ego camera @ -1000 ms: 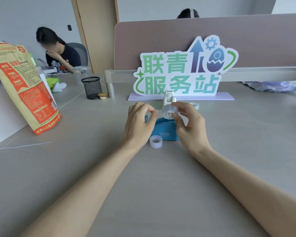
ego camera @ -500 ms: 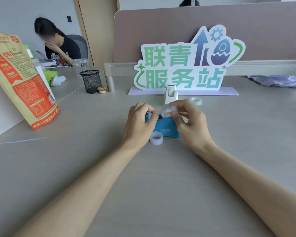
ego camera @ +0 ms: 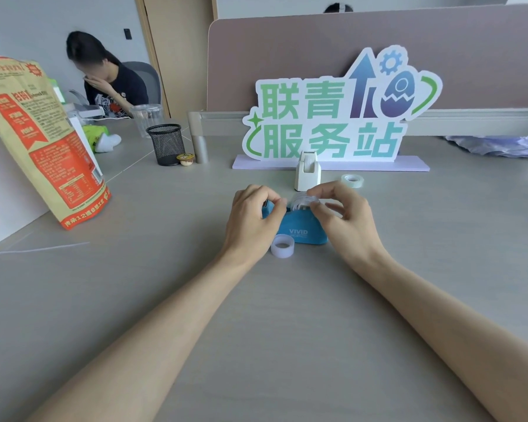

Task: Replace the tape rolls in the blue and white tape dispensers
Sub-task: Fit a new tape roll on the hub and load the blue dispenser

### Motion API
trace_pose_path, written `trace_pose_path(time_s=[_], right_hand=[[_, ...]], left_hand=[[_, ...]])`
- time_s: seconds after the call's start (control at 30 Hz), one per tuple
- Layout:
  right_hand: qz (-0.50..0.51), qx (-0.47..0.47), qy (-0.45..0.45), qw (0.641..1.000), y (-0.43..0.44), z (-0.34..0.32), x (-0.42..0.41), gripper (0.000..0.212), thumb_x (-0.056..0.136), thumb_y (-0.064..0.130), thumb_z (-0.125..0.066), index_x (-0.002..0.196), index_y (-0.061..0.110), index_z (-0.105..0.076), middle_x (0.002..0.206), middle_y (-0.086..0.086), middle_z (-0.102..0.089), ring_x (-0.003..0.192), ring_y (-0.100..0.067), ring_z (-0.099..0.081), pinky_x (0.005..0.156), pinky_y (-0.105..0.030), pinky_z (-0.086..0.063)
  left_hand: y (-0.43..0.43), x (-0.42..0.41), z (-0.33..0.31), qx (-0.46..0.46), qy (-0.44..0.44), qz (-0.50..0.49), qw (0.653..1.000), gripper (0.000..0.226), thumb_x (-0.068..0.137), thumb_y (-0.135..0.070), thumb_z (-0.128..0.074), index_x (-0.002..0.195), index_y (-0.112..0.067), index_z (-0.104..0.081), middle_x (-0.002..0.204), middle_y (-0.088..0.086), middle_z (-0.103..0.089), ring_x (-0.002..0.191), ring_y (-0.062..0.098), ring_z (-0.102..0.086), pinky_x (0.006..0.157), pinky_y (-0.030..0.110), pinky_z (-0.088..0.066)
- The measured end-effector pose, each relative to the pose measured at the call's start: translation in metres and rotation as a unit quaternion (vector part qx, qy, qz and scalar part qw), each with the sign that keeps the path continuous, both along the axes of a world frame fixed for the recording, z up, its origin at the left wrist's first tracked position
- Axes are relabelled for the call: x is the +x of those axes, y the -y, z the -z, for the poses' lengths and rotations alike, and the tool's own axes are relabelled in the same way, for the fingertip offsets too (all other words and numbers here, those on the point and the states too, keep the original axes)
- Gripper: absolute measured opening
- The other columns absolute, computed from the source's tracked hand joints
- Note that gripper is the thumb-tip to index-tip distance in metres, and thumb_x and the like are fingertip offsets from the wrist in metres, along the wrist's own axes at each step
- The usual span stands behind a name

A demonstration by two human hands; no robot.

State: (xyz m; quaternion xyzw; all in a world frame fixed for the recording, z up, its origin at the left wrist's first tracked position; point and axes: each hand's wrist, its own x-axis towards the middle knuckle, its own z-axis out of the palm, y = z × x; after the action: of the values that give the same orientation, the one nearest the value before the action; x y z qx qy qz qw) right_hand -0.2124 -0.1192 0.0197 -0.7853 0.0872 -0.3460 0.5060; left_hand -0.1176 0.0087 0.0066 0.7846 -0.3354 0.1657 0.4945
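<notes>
1. Currently, the blue plastic tape dispenser (ego camera: pixel 302 229) with white VIVID lettering sits upright on the grey desk (ego camera: pixel 256 330), between both hands.
2. Left hand (ego camera: pixel 250 220): fingers curled round the blue dispenser's left end, gripping it. The contact points are hidden behind the knuckles.
3. Right hand (ego camera: pixel 348 220): thumb and fingertips pinch a clear tape roll (ego camera: pixel 301 202) at the top of the blue dispenser. I can't tell if the roll is seated in the slot or just held above it.
4. A small translucent white tape roll (ego camera: pixel 282 245) lies flat on the desk, just beside the blue dispenser's near face and close to the left wrist. No hand touches it.
5. The white plastic tape dispenser (ego camera: pixel 307 172) stands upright behind the blue dispenser, apart from both hands.
6. A pale greenish tape roll (ego camera: pixel 352 180) lies flat behind and right of the blue dispenser, near the white one.
7. A green-and-blue cut-out sign board (ego camera: pixel 333 117) stands further behind the blue dispenser, on a lilac base.
8. Well to the rear left of the blue dispenser are a black mesh pen cup (ego camera: pixel 166 144) and a small yellow-lidded cup (ego camera: pixel 185 159) touching or nearly touching its base.
9. Far left of the blue dispenser, a brown-and-orange printed paper bag (ego camera: pixel 43 141) stands tilted.
</notes>
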Motion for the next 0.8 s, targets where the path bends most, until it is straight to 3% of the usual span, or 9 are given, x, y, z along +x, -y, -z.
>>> trace_pose_path(time_s=[0.13, 0.23, 0.47, 0.6, 0.8], right_hand=[[0.020, -0.009, -0.007, 1.000, -0.003, -0.003, -0.004, 0.021, 0.090, 0.011, -0.052, 0.101, 0.021, -0.066, 0.100, 0.018, -0.066, 0.105, -0.010, -0.061, 0.094, -0.027, -0.046], [0.053, -0.065, 0.018, 0.996, -0.006, -0.001, -0.004, 0.024, 0.089, 0.010, -0.048, 0.104, 0.018, -0.066, 0.097, 0.011, -0.063, 0.099, -0.010, -0.058, 0.085, -0.020, -0.044], [0.076, -0.173, 0.039, 0.981, -0.004, 0.007, 0.000, 0.029, 0.085, 0.000, -0.047, 0.096, 0.014, -0.071, 0.101, 0.004, -0.065, 0.085, -0.013, -0.058, 0.077, -0.033, -0.050], [0.095, -0.217, 0.031, 0.971, -0.005, 0.009, 0.002, 0.029, 0.082, 0.003, -0.049, 0.099, 0.014, -0.070, 0.100, 0.002, -0.065, 0.086, -0.021, -0.063, 0.074, -0.034, -0.050], [0.092, -0.236, 0.029, 0.967, -0.004, 0.007, -0.003, 0.030, 0.077, 0.015, -0.050, 0.098, 0.013, -0.071, 0.093, 0.004, -0.063, 0.083, -0.015, -0.062, 0.069, -0.025, -0.043]], left_hand=[[0.000, -0.001, 0.000, 0.001, -0.004, 0.001, 1.000, 0.012, 0.087, -0.018, -0.058, 0.077, -0.012, -0.061, 0.087, -0.007, -0.064, 0.097, 0.016, -0.051, 0.078, 0.019, -0.039], [-0.001, -0.001, 0.000, 0.001, -0.003, -0.002, 1.000, 0.012, 0.087, -0.017, -0.058, 0.078, -0.012, -0.061, 0.085, -0.008, -0.063, 0.096, 0.016, -0.050, 0.076, 0.017, -0.038], [-0.003, -0.001, -0.002, 0.002, 0.010, -0.014, 1.000, 0.017, 0.088, -0.019, -0.060, 0.072, -0.018, -0.056, 0.073, -0.018, -0.057, 0.089, 0.013, -0.049, 0.070, 0.008, -0.034], [-0.005, -0.001, -0.002, 0.014, 0.035, -0.028, 0.999, 0.013, 0.087, -0.018, -0.059, 0.074, -0.016, -0.059, 0.074, -0.021, -0.057, 0.087, 0.012, -0.048, 0.069, 0.011, -0.036], [-0.004, -0.002, -0.003, 0.016, 0.044, -0.039, 0.998, 0.012, 0.086, -0.020, -0.059, 0.074, -0.017, -0.057, 0.074, -0.024, -0.057, 0.088, 0.012, -0.049, 0.069, 0.025, -0.041]])
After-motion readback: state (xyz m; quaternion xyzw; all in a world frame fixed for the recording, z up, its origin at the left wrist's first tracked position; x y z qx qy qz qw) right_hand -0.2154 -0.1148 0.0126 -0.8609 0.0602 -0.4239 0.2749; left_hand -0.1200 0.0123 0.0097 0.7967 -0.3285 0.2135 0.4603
